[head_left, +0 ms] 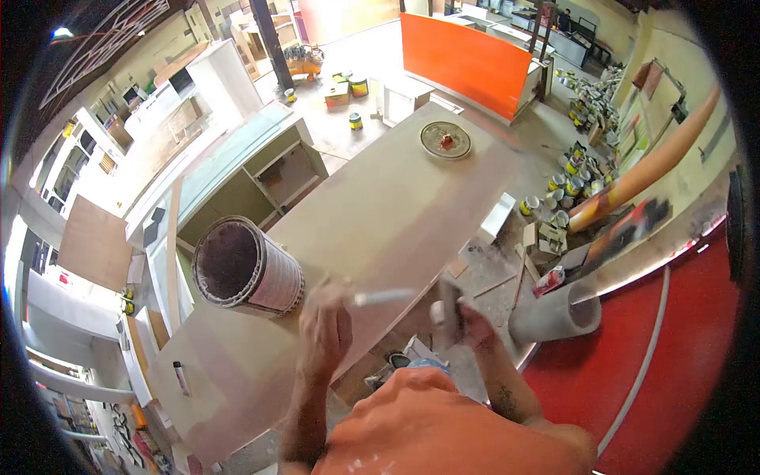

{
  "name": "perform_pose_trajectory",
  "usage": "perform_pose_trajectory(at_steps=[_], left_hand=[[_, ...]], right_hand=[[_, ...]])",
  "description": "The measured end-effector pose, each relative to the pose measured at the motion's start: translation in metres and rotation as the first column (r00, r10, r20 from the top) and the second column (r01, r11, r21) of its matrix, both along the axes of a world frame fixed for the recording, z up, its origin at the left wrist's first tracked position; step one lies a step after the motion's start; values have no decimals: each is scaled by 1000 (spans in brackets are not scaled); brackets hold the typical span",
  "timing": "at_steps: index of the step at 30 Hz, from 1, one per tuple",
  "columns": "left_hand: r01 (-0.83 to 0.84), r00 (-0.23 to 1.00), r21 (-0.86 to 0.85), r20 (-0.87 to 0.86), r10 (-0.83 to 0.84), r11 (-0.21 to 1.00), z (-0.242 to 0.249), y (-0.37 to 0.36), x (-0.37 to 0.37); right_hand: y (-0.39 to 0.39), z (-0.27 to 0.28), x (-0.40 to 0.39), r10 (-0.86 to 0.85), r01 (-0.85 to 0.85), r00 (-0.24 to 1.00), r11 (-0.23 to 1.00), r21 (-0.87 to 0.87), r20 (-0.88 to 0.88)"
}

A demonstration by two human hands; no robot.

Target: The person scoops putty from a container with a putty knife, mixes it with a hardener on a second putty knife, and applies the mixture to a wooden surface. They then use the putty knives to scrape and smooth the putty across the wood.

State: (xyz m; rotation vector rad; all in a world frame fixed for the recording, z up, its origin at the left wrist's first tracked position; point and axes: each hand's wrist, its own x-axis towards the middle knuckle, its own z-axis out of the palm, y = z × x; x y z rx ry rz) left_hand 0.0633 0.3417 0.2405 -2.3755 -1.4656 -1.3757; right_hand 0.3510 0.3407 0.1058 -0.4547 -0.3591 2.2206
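Note:
My left hand [323, 321] is closed around one end of a slim, pale tool [384, 296], smeared by motion, so its kind does not show. To its left a large open can [286, 277], dark and stained inside, stands on the long beige board [356, 214]. My right hand [475, 324] grips a dark, flat block-like thing [451, 313] with a whitish part on its near side, also blurred. It is just off the board's right edge. Toward the board's far end lies a round lid [434, 144] with a reddish lump [447, 141] on it.
A small white tube or marker [181, 378] lies on the board's near left. Left stands a glass-topped cabinet [229, 166]. On the right are a grey cylinder [554, 314], a red panel [617, 364] and several paint cans [566, 190]. An orange panel [463, 63] stands beyond.

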Motion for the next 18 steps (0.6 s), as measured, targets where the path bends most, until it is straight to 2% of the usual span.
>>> perform_pose_trajectory(at_steps=[1, 3, 4, 5, 6, 7, 8, 9, 11, 12, 13, 14, 15, 16, 17, 18], left_hand=[[82, 995, 27, 62, -84, 996, -9, -18, -1], [188, 957, 20, 220, -187, 982, -33, -50, -6], [197, 931, 0, 314, -187, 980, -41, -66, -7], [199, 928, -5, 321, -186, 980, -48, -79, -8], [126, 935, -18, 337, -113, 992, -55, -91, -9], [51, 936, -33, 351, -37, 998, -62, -103, -8], [40, 870, -63, 494, -4, 997, -73, -117, -2], [40, 868, -64, 496, -3, 997, -78, -123, -1], [16, 673, -150, 733, 100, 989, -85, -140, -5], [-6, 669, -164, 733, 126, 986, -89, -146, -12], [319, 177, -206, 972, 155, 925, -91, -152, -19], [558, -369, -34, 885, 285, 829, -92, -159, -24], [581, -427, 7, 854, 297, 814, -79, -164, -25], [601, -479, 65, 827, 294, 796, -66, -162, -27], [556, -505, 60, 817, 279, 829, -67, -162, -30], [653, -345, -34, 876, 336, 757, -69, -165, -31]], right_hand=[[-7, -13, -13, 30, -31, 998, 999, 11, 58], [-27, -15, -35, 249, -255, 963, 966, -49, -105], [-33, -11, -47, 276, -271, 960, 957, -101, 44], [-42, -6, -56, 307, -278, 933, 947, -163, 189], [-49, 4, -64, 308, -277, 932, 946, -170, 194], [-54, 16, -70, 335, -325, 924, 942, -86, 186], [-57, 27, -75, 363, -369, 914, 929, 1, 180], [-57, 35, -78, 364, -370, 914, 929, -1, 182], [-61, 44, -84, 362, -408, 771, 912, -29, 524], [-60, 5, -81, 424, -488, 761, 873, 3, 491], [-53, 90, -91, 311, -503, 691, 855, 125, 653], [-39, 46, -78, 404, -707, 496, 702, 87, 769], [-35, 75, -88, 405, -719, 491, 689, 96, 772], [-35, 83, -100, 362, -684, 577, 705, 190, 732], [-30, 94, -108, 404, -724, 548, 668, 172, 732], [-25, 106, -113, 402, -805, 444, 571, 160, 801]])
